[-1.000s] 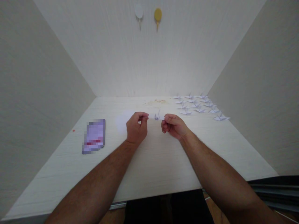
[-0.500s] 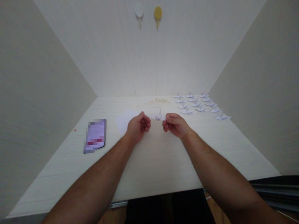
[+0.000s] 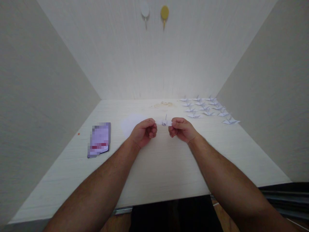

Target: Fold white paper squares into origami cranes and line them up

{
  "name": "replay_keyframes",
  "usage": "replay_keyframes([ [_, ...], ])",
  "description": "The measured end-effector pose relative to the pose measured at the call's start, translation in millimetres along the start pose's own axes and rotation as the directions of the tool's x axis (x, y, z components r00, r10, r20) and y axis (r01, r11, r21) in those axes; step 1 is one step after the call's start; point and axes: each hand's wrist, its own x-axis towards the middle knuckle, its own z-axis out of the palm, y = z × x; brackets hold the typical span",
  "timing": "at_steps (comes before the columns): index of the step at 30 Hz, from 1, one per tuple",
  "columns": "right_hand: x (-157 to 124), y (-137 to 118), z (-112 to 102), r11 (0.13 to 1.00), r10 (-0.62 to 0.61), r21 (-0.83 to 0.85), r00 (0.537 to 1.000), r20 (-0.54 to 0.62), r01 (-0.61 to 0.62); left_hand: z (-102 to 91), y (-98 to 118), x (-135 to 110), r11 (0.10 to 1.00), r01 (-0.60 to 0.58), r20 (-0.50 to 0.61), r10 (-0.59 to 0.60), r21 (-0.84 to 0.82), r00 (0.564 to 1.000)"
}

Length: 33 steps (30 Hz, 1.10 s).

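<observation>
A small white paper crane (image 3: 164,122) is stretched between my two hands above the white table (image 3: 164,170). My left hand (image 3: 146,131) pinches one wing between thumb and fingers. The opposite wing is pinched by my right hand (image 3: 181,129), its other fingers curled in. A thin point of the crane sticks up between the hands. Partly behind my left hand lies a pale sheet of paper (image 3: 129,124). Several finished paper cranes (image 3: 193,115) stand in rows at the back right of the table.
At the left lies a phone-like device (image 3: 99,140) with a blurred screen. Walls enclose the table at the back and both sides. A white hook (image 3: 145,10) and a yellow hook (image 3: 164,13) are on the back wall. A small orange speck (image 3: 78,133) is near the left edge.
My left thumb has come down and closed on the crane's left wing; before, that hand was looser. The right hand keeps its pinch, and the view has shifted slightly.
</observation>
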Motion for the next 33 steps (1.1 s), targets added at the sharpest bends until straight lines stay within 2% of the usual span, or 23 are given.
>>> replay_keyframes([
  [5, -0.9, -1.4, 2.3, 1.000, -0.010, 0.012, 1.000, 0.022, 0.009, -0.1, -1.6, -1.6, 0.994, -0.090, 0.032, 0.092, -0.060, 0.995],
  [11, -4.8, -1.8, 7.1, 0.999, 0.016, 0.041, 0.993, 0.114, -0.021, 8.0, -4.3, -6.2, 0.984, -0.162, 0.090, 0.169, -0.076, 0.982],
  [13, -5.8, -1.6, 8.7, 0.999, 0.018, 0.041, 0.991, 0.135, -0.024, 10.1, -4.2, -7.1, 0.985, -0.161, 0.100, 0.167, -0.062, 0.981],
  [17, -6.0, -0.8, 8.4, 0.999, 0.023, 0.034, 0.986, 0.164, -0.029, 10.5, -3.6, -6.7, 0.994, -0.084, 0.116, 0.091, -0.067, 0.989],
  [20, -4.9, -0.3, 6.0, 0.999, 0.038, 0.021, 0.986, 0.165, -0.042, 10.0, -5.6, -5.5, 0.996, -0.088, 0.117, 0.087, 0.002, 0.989],
  [26, 1.3, 1.9, 3.7, 0.997, 0.070, -0.014, 0.996, 0.056, -0.070, 9.8, -12.5, -2.8, 0.975, -0.158, 0.077, 0.147, 0.156, 0.986],
  [33, 7.6, 6.8, 2.4, 0.999, 0.021, -0.026, 0.997, -0.077, -0.023, 4.0, -16.0, 2.3, 0.974, -0.184, 0.032, 0.181, 0.134, 0.983],
])
